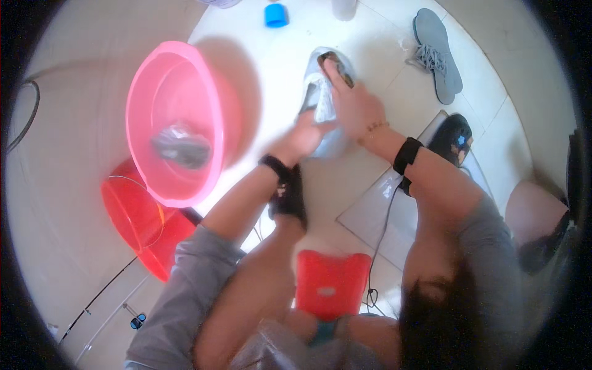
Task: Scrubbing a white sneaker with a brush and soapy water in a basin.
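Observation:
A pale grey and white shoe (322, 103) lies on the light floor ahead of me. My left hand (303, 139) grips it by its near end, fingers partly hidden at the shoe's opening. Over the far end, my right hand (356, 106) is closed on a small dark-brown brush (336, 66) pressed against the shoe. The bristles are out of sight and that hand is a little blurred. To the far right lie grey insoles (441, 52) with a bundle of grey laces (430, 58) on them.
On the left a pink basin (131, 117) holds a dark grey object (182, 148), beside a red bucket (123, 206). A blue cup-like piece (275, 15) is at the far edge. A red stool (330, 283) stands between my legs. A thin cable (383, 234) runs along the floor.

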A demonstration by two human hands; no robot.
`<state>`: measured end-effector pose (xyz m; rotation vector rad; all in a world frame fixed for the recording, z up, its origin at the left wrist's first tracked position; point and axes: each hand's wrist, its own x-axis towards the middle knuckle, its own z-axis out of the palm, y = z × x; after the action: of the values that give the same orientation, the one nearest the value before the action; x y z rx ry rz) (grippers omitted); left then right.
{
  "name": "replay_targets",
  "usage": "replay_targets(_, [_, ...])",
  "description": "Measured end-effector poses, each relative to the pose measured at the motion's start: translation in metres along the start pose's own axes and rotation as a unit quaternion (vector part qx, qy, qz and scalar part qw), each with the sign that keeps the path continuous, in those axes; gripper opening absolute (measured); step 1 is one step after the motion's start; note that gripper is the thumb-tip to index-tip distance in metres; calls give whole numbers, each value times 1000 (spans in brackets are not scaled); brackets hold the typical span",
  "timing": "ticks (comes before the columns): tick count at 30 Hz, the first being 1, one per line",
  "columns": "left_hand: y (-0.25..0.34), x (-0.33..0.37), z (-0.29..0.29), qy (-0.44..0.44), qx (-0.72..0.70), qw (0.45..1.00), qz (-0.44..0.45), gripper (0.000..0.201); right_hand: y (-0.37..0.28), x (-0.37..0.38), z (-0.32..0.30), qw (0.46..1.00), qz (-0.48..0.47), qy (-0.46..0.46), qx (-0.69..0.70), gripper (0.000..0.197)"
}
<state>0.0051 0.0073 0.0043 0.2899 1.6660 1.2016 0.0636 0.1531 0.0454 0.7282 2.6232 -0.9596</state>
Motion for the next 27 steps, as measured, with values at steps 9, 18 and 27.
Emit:
replay_targets(9, [1,-7,-3,42,28,997,57,23,-16,-3,-13,999,0,-32,43,57])
replay_targets(18, [4,-7,-4,42,122,988,83,23,-26,2,0,1000,-20,-18,8,56])
replay_targets(27, [-4,-16,-18,48,-31,998,25,32,-6,-22,15,996,-68,-42,31,67])
